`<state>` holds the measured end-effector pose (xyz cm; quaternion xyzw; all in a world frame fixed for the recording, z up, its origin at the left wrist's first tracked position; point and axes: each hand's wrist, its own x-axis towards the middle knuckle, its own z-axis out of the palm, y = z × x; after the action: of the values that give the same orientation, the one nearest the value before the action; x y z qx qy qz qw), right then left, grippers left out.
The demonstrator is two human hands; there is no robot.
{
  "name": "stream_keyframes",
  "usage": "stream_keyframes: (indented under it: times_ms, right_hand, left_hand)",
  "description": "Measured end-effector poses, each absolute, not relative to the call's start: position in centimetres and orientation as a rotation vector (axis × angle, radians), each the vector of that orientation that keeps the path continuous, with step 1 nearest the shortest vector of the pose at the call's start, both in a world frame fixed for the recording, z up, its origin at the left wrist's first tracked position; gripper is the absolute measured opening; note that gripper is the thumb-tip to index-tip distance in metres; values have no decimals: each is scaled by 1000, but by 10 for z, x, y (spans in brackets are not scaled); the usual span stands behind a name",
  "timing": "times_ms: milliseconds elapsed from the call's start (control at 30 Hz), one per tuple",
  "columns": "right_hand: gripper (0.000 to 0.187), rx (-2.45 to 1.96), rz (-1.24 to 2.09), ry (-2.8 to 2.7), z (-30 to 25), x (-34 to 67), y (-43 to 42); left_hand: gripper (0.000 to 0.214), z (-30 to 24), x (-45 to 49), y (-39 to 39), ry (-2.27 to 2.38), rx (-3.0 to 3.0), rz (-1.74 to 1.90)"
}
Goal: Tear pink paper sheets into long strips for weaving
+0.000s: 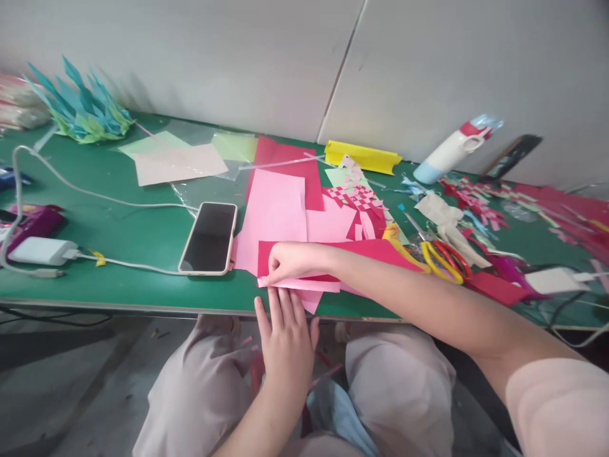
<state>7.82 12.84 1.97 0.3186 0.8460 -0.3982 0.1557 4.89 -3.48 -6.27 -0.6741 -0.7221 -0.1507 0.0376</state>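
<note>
A folded sheet of red and pink paper point(304, 279) lies at the front edge of the green table point(137, 235). My right hand point(290, 261) reaches across from the right, its fingers pinched on the left end of that fold. Just in front of the table edge, my left hand point(285, 333) lies flat with fingers stretched out, the fingertips touching the paper's front edge. Under the fold sits a stack of pink sheets point(276, 209) and a red sheet point(285, 158).
A phone point(209, 238) lies screen up to the left of the papers, with a white charger point(42, 251) and cable further left. Yellow-handled scissors point(440, 257), woven paper pieces point(356, 193), scraps, a white bottle point(451, 149) and a yellow strip point(361, 155) lie right. Teal paper leaves point(83, 108) sit far left.
</note>
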Motion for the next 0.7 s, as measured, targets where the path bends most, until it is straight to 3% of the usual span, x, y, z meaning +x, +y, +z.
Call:
stream_keyframes:
  times_ms: [200,333,700]
  right_hand:
    - [26,865,-1159,2279,28,70,135]
    - [31,850,-1115,2235,29,65,135]
    - [17,863,-898,2112,35,53,137]
  left_hand:
    - [55,-65,49,-35,-2216,-2079,-487]
    - [54,-65,48,-35,-2241,-2092,-500]
    - [54,-66,47,-36,-2200,-2102,-490]
